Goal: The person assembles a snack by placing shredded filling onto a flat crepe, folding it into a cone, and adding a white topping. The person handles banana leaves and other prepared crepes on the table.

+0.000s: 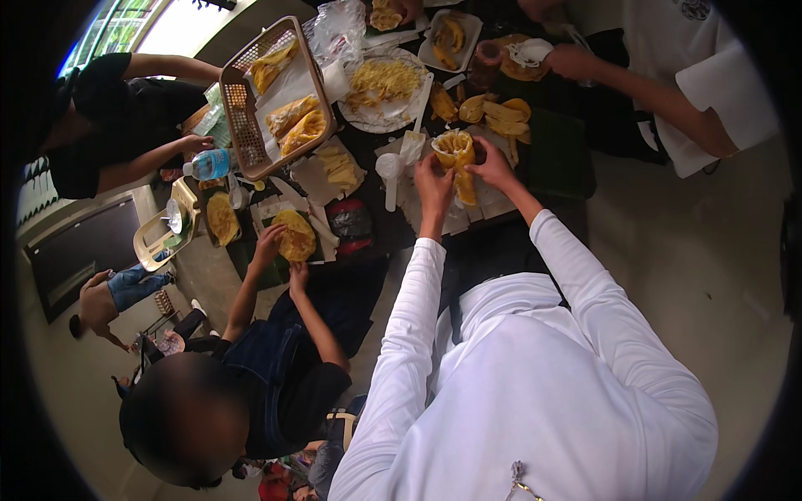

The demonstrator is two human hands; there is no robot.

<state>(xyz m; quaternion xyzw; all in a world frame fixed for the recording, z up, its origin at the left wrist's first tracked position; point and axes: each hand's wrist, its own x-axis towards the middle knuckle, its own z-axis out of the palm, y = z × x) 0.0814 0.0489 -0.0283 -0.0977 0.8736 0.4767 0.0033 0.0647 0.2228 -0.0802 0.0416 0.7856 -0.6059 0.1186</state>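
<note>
Both my hands hold a yellow crepe (pixel 455 149), rolled into a cone with some white showing at its open top. My left hand (pixel 433 185) grips its left side with the fingers curled round it. From the right, my right hand (pixel 494 166) pinches the same crepe. Beneath it lies a sheet of paper or card (pixel 499 204) on the dark table. A white scoop (pixel 388 168) rests just left of my left hand, beside a white spatula (pixel 418 117). Yellow fruit slices (pixel 506 118) lie beyond my right hand.
A plate of shredded yellow food (pixel 386 86) and a brown basket of folded crepes (pixel 326 119) stand at the far left. A person beside me handles a flat crepe (pixel 295 236). Across the table, people work near a water bottle (pixel 207 164) and a white tray (pixel 468 37).
</note>
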